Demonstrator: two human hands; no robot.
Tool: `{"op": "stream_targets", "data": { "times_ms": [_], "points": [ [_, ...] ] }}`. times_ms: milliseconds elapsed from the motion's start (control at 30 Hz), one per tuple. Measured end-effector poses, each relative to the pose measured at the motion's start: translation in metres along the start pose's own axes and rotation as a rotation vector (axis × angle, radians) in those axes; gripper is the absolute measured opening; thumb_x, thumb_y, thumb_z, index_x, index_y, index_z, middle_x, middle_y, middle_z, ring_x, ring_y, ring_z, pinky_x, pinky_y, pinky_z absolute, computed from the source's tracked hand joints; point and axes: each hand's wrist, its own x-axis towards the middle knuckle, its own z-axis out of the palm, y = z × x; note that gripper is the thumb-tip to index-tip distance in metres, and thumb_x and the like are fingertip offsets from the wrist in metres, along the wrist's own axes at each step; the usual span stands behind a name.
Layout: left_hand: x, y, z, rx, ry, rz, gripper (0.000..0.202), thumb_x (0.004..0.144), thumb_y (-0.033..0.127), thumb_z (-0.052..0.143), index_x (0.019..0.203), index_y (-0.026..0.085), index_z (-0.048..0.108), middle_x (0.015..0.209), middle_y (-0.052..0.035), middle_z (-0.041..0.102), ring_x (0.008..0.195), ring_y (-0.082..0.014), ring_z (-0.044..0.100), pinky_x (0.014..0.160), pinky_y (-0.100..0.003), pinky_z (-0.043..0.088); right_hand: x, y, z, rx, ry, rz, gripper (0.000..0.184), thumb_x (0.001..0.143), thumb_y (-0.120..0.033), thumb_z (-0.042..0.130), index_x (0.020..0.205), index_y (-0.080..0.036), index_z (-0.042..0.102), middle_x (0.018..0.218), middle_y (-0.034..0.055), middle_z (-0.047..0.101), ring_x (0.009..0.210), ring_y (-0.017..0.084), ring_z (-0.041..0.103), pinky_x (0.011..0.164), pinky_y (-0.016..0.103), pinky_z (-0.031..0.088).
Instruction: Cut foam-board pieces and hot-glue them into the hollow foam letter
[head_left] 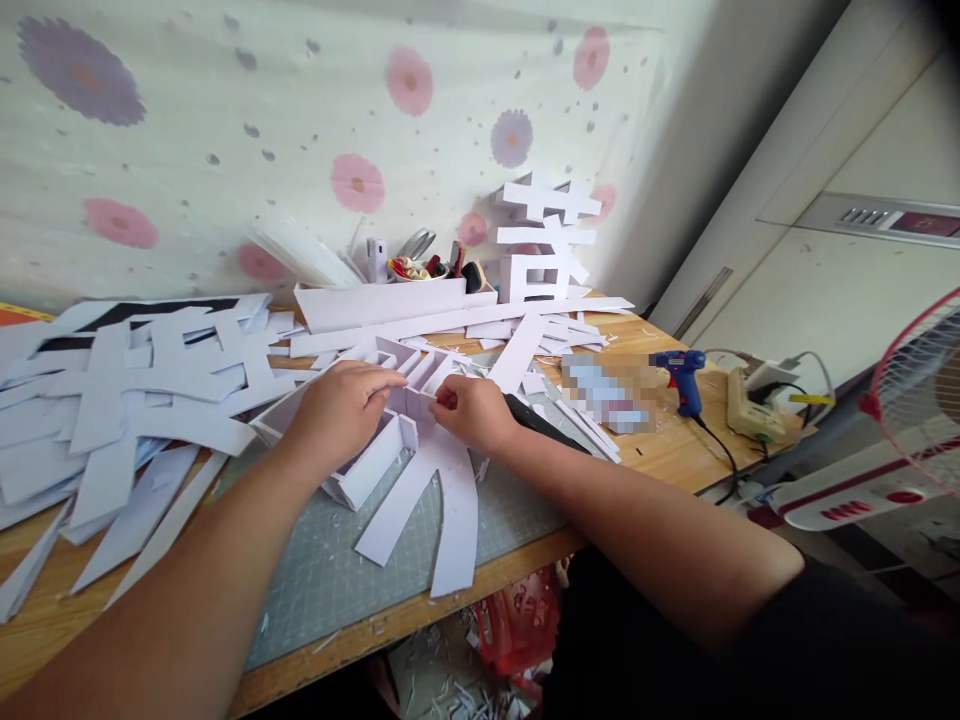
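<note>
On the grey cutting mat (300, 580) lies a white foam-board character (397, 510), flat in front with upright side strips forming walls farther back. My left hand (341, 405) is closed at the left of these walls, thumb and fingers pinching a thin white strip (411, 398). Opposite it, my right hand (472, 408) pinches the same strip near its right end. Both hands are close together over the middle of the piece. Part of the character's wall is hidden behind my fingers. A dark tool (544, 425) lies just beyond my right wrist.
Cut white board pieces (112, 400) pile up at left. A long white box (382, 303) with tools stands at the back, beside a finished-looking white character (536, 275). At right are a blue glue gun (682, 378), its cord, a power strip (757, 405) and a fan (922, 390).
</note>
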Motion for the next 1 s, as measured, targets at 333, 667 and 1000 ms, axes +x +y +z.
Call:
{"op": "stream_targets", "data": {
  "times_ms": [333, 667, 1000],
  "points": [
    [-0.0007, -0.0059, 0.0059, 0.005, -0.026, 0.063, 0.042, 0.08, 0.021, 0.04, 0.103, 0.024, 0.075, 0.112, -0.0039, 0.073, 0.112, -0.0238, 0.061, 0.102, -0.04, 0.045, 0.0016, -0.0015, 0.0009, -0.05, -0.014, -0.006, 0.005, 0.076, -0.021, 0.062, 0.074, -0.019, 0.066, 0.072, 0.0006, 0.07, 0.064, 0.013, 0.059, 0.058, 0.023, 0.037],
    [-0.0004, -0.0082, 0.0091, 0.005, -0.061, 0.103, 0.043, 0.081, 0.019, 0.041, 0.107, 0.027, 0.074, 0.113, -0.0021, 0.073, 0.113, -0.0241, 0.061, 0.102, -0.041, 0.046, 0.0042, -0.0011, 0.0022, -0.079, -0.016, -0.032, 0.004, 0.075, -0.02, 0.06, 0.072, -0.019, 0.063, 0.07, 0.0007, 0.069, 0.063, 0.013, 0.057, 0.058, 0.023, 0.035],
    [-0.0009, -0.0012, 0.0061, 0.028, -0.068, 0.133, 0.047, 0.078, 0.009, 0.04, 0.104, 0.025, 0.075, 0.112, -0.0004, 0.074, 0.113, -0.0231, 0.062, 0.101, -0.041, 0.046, 0.0046, -0.0054, 0.0004, -0.163, -0.039, -0.057, 0.006, 0.075, -0.018, 0.059, 0.07, -0.019, 0.062, 0.069, 0.0009, 0.067, 0.062, 0.014, 0.056, 0.058, 0.023, 0.034]
  ]
}}
